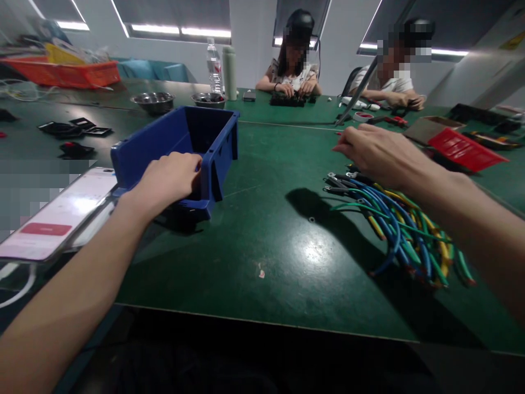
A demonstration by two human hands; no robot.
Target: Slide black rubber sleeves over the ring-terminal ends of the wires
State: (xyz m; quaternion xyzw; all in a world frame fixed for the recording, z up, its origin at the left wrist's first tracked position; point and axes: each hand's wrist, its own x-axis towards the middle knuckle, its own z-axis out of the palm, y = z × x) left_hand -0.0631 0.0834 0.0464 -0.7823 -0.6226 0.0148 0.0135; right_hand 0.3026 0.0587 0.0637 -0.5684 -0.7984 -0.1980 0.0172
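Observation:
My left hand (170,178) grips the near front edge of a blue plastic bin (213,139) that stands on the green table (262,230), fingers curled over its rim. Over a bundle of blue, green and yellow wires (404,232) with metal terminals at their ends hovers my right hand (375,153), palm down and fingers loosely apart. Nothing is visible in that hand. The bin's inside is dark and its contents are hidden.
A phone (59,213) with a lit screen lies at the left. Red trays (465,148) sit at the right, two steel bowls (153,101) and bottles (214,68) at the back. Two people work across the table. An orange crate (65,71) stands far left.

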